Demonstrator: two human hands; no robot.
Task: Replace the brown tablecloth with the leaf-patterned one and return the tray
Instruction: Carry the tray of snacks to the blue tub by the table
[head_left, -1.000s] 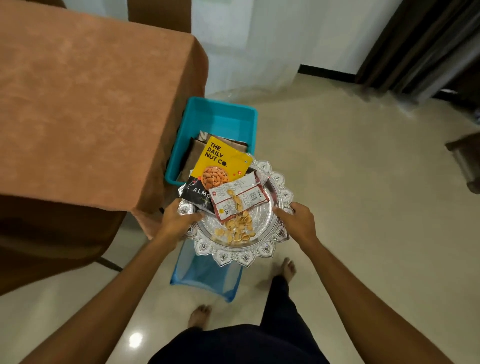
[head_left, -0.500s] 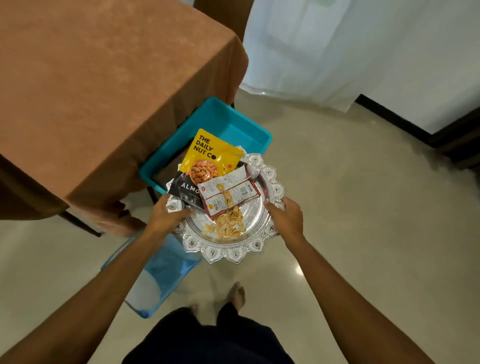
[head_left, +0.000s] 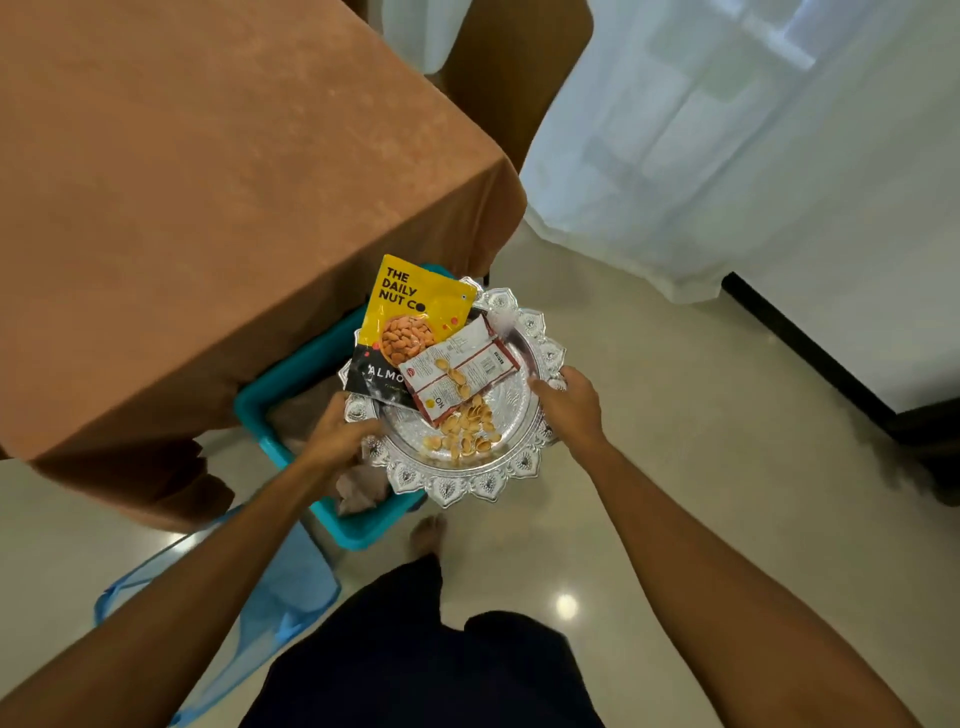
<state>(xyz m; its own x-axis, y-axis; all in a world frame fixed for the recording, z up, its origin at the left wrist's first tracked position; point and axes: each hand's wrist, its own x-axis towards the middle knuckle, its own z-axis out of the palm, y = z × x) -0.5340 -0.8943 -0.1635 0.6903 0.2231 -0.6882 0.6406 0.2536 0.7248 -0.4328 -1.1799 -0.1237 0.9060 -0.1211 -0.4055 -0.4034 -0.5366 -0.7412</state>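
Tray (head_left: 470, 483) (round, roughly level) is gripped at opposite rims by left hand (head_left: 337, 436) and right hand (head_left: 569, 410).

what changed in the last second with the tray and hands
The tray was carried forward across the teal bin, toward the corner of the brown tablecloth. The left hand and right hand keep gripping its rim. The almond packet and nuts stayed on it.

- Upper left: the draped brown tablecloth (head_left: 208, 208) blocks passage.
- Centre left, at its corner: teal bin (head_left: 260, 410) and blue frame (head_left: 291, 587) obstruct the floor.
- Right centre: open floor (head_left: 701, 467).
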